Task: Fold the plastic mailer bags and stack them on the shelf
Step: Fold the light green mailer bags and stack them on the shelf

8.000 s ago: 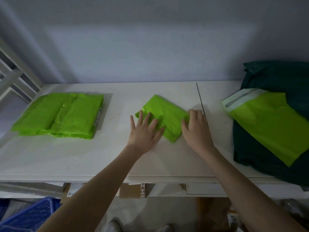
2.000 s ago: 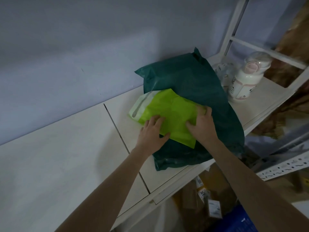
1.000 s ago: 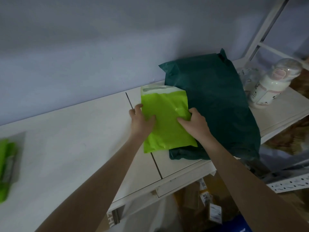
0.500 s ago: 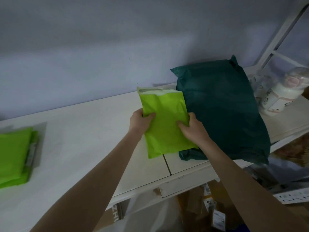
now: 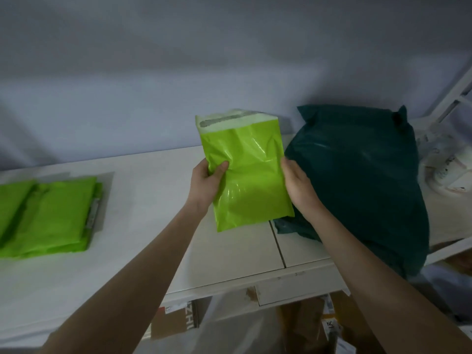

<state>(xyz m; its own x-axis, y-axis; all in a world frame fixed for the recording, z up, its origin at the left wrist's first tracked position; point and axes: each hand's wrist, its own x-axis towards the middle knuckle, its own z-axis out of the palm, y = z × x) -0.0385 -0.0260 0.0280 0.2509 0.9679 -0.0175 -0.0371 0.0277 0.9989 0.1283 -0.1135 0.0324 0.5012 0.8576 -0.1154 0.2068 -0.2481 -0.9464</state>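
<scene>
A lime-green mailer bag [image 5: 249, 172] with a pale flap at its top is held upright above the white shelf [image 5: 143, 226]. My left hand [image 5: 207, 183] grips its left edge, thumb on the front. My right hand [image 5: 300, 189] holds its right edge, fingers behind the bag. A stack of folded lime-green mailer bags [image 5: 48, 215] lies on the shelf at the far left.
A large dark green bag [image 5: 362, 180] lies on the shelf just right of my hands. A white bottle and clear wrapping [image 5: 447, 172] sit at the far right by the shelf's white frame [image 5: 457, 98]. Cardboard boxes [image 5: 178, 320] stand below the shelf.
Both hands have lifted the green mailer off the dark green bag and carried it left, raising it upright. The view has swung left, so the folded stack shows more fully.
</scene>
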